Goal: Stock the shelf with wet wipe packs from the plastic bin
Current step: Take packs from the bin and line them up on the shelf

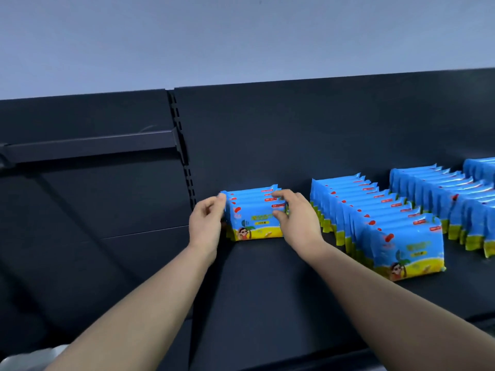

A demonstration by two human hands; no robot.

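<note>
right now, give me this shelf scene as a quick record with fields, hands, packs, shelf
left hand: curled fingers hold the left end of the short row of packs
right hand: grips that row's right end, fingers on top, thumb on the front
short row: few packs, upright, near the back panel, leftmost on the shelf
other packs: long row to its right, apart from it; more rows beyond, cut by the frame edge
shelf: dark, bare in front of the short row
</note>
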